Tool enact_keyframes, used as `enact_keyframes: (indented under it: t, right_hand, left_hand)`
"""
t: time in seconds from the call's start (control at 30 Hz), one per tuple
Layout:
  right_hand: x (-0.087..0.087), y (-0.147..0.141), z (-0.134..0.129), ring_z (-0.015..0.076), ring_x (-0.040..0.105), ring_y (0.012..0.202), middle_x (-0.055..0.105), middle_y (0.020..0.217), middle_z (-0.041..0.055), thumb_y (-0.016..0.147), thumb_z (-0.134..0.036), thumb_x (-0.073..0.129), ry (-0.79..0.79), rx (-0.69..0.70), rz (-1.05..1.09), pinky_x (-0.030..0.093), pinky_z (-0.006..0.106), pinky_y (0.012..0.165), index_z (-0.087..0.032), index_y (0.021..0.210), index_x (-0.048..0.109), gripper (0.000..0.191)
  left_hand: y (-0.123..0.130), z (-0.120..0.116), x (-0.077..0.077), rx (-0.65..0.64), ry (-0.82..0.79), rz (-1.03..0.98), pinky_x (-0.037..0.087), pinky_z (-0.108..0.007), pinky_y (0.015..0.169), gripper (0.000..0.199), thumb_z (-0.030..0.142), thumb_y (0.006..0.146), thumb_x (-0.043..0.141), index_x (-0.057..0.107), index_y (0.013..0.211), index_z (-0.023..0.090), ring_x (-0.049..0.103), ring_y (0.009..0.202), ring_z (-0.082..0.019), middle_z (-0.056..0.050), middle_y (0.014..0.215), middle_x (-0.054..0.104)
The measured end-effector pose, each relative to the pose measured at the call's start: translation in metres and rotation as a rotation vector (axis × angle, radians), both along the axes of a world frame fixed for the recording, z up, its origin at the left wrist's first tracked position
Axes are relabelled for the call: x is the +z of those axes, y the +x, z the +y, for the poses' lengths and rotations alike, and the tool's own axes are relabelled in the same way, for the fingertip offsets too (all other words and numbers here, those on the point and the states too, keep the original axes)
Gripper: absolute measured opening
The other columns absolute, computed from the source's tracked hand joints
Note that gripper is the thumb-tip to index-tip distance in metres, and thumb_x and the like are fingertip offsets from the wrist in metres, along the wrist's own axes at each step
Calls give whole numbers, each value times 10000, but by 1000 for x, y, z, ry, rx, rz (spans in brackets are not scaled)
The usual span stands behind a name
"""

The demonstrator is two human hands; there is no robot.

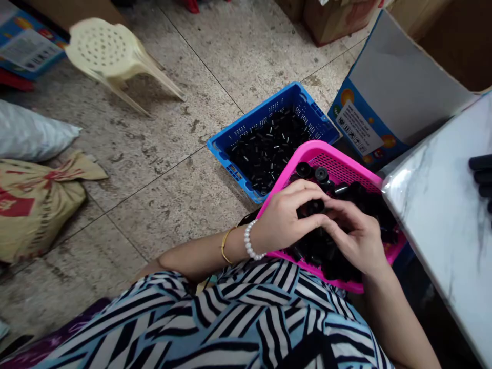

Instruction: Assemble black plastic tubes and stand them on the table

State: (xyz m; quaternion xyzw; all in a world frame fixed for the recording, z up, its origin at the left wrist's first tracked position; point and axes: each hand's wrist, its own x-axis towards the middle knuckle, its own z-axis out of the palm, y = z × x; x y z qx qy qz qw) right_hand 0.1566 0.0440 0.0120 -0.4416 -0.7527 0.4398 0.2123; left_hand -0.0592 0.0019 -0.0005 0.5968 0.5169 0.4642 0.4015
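Note:
My left hand (pixel 282 218), with a pearl bracelet and a gold bangle at the wrist, is closed, thumb and fingers bent round a small black cylindrical part (pixel 315 206). Fingertips of my right hand (pixel 357 233) meet it from the other side, pinched together; they partly hide the part. Both hands are over a pink plastic basket (pixel 317 146) resting at my lap. Many black cylindrical parts (pixel 322 174) fill the basket, some showing a round end with a central hole.
Beyond the basket, a blue crate (pixel 236 136) of small black pieces stands on the floor. A marbled table (pixel 442 215) edges the right side, near a large open carton (pixel 400 87). A cream plastic stool (pixel 102 48) and tied sacks (pixel 42 205) are at left.

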Motion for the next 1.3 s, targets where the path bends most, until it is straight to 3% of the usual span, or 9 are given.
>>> enact_keyframes:
  t: [0.07,0.17,0.3,0.4,0.53,0.67,0.83,1.1,1.3]
  right_hand:
    - [-2,3,12,218,749,1048,763,1221,41,970,-307,662,34,57,-25,613,388,936,-286,1141,751,194]
    - [-18,5,38,253,710,1147,751,1220,68,992,-259,582,295,-20,-233,577,451,1033,-258,1144,746,223]
    - [-43,-10,58,274,679,1057,670,1240,116,935,-216,606,527,138,-677,601,366,806,-243,1277,683,352]
    - [-49,-19,59,260,658,948,641,1195,122,951,-243,569,545,180,-778,537,320,645,-240,1168,698,253]
    - [-40,-5,52,250,665,941,673,1137,98,918,-315,636,445,14,-514,558,345,704,-224,1144,634,244]
    - [-12,10,26,188,676,849,657,1133,48,922,-327,653,104,-327,40,596,321,687,-290,1292,552,386]
    - [22,8,-19,206,666,994,605,1220,52,956,-288,613,-224,-203,234,618,370,835,-345,1392,645,441]
    - [29,5,-39,230,660,1108,662,1237,68,873,-243,776,-175,-271,291,603,330,846,-269,986,689,145]
    - [20,-2,-56,251,718,1148,738,1220,63,864,-179,780,-97,-339,365,619,443,991,-292,1092,659,282]
  left_hand:
    - [-4,0,-3,44,-47,-104,592,-358,990,210,268,872,793,720,1060,211,714,1034,-196,-58,1085,742]
    - [-14,-6,-6,113,-137,-215,620,-365,913,188,337,886,778,696,1002,214,728,972,-204,-63,1027,743]
    - [-19,-16,-4,118,-204,-265,630,-321,741,287,382,894,771,627,1088,226,713,736,-151,-35,938,710]
    - [-17,-18,0,128,-200,-191,621,-317,800,506,288,822,826,548,1243,243,715,807,-150,-39,1036,690]
    - [-15,-16,4,64,-124,-108,582,-357,970,448,81,834,638,513,1236,233,702,1011,-171,-85,1220,658]
    - [-12,-14,9,-60,-120,-24,584,-309,923,302,129,894,645,584,1175,220,715,1016,-163,-58,1157,718]
    - [2,-14,8,-227,-65,110,552,-255,697,334,411,805,851,684,1012,210,693,729,-140,6,831,744]
    - [13,-15,10,-344,-14,192,461,-260,580,90,204,840,661,571,841,205,633,650,-141,-8,758,673]
    - [16,-17,7,-363,-74,179,413,-257,534,117,216,835,612,537,925,213,646,610,-147,10,738,681]
